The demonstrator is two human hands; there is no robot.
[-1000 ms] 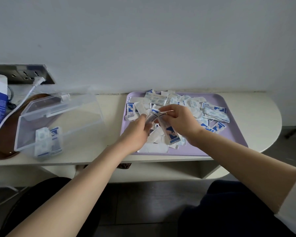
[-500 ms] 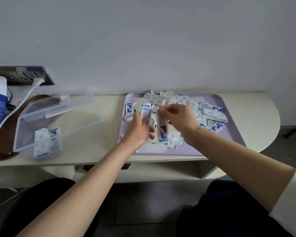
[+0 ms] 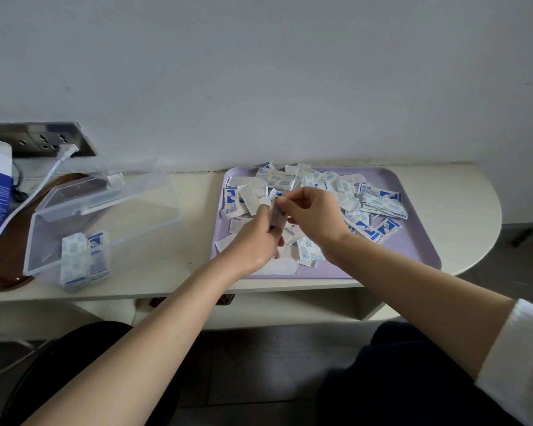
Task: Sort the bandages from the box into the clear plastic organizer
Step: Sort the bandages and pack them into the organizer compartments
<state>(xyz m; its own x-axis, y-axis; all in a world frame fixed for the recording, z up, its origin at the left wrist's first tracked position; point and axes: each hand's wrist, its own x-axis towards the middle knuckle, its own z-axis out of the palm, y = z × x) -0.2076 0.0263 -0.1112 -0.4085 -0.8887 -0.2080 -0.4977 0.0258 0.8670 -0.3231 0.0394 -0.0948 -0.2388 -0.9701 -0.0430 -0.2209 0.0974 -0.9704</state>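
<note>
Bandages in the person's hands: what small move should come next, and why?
Probably carry the stack left and set it in the organizer. The left hand and right hand both pinch it above the tray, so it looks gathered. The organizer stands open, with a few sorted bandages upright in its near corner.

Home-like room: wall sockets [image 3: 48,139], desk [image 3: 173,272]

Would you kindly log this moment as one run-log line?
left hand: holds bandage stack | right hand: pinches stack top | organizer: open, few bandages inside
</note>
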